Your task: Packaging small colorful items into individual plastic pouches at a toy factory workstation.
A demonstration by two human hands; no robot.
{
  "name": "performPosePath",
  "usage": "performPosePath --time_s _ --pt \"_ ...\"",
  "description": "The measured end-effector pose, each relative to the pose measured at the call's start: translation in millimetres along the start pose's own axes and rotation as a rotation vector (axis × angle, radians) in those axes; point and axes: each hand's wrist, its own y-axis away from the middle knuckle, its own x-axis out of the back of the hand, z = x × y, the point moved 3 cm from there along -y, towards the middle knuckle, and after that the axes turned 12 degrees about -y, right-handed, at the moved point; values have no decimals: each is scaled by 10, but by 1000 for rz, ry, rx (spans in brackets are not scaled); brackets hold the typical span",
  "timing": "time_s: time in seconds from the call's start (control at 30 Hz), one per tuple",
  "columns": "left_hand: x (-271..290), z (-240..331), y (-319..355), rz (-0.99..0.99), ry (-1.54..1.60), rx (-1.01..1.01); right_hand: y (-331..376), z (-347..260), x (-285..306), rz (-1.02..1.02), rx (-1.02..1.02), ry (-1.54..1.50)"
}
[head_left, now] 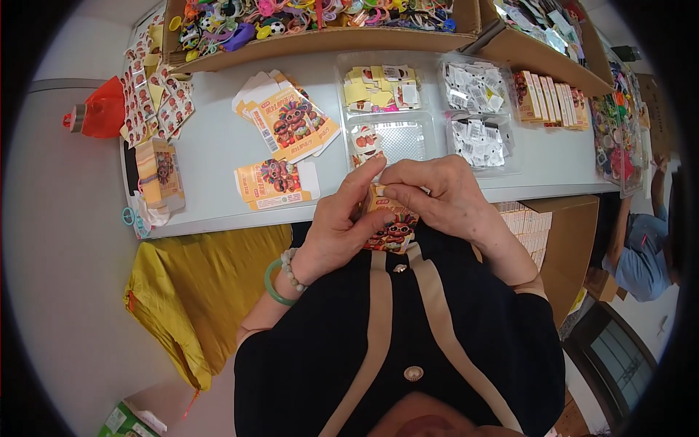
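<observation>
A small orange cardboard box (391,234) with cartoon figures is held upright in front of my chest, just off the table's near edge. My left hand (336,227) is wrapped round its left side, thumb across the front and index finger at the top. Bent over the box's upper end, my right hand (444,195) has its thumb and fingers closed at the top flaps. What lies inside the box is hidden. Nearest on the table are a flat unfolded box (273,182) and a clear divided tray (399,138) with stickers in it.
More flat boxes (291,120) lie behind. Clear trays hold cards (378,89) and small white packets (477,87). Filled boxes (551,100) stand at right. A carton of colourful trinkets (320,18) lines the back. Sticker sheets (153,95) lie left; a carton (571,240) stands right, near another person (644,251).
</observation>
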Motion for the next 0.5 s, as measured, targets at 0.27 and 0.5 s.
performPosePath --time_s 0.27,0.5 --pt "-12 -42 -10 -9 63 32 69 -45 -102 175 279 237" --pt "-45 -56 -3 56 30 -76 121 -66 -119 206 297 240"
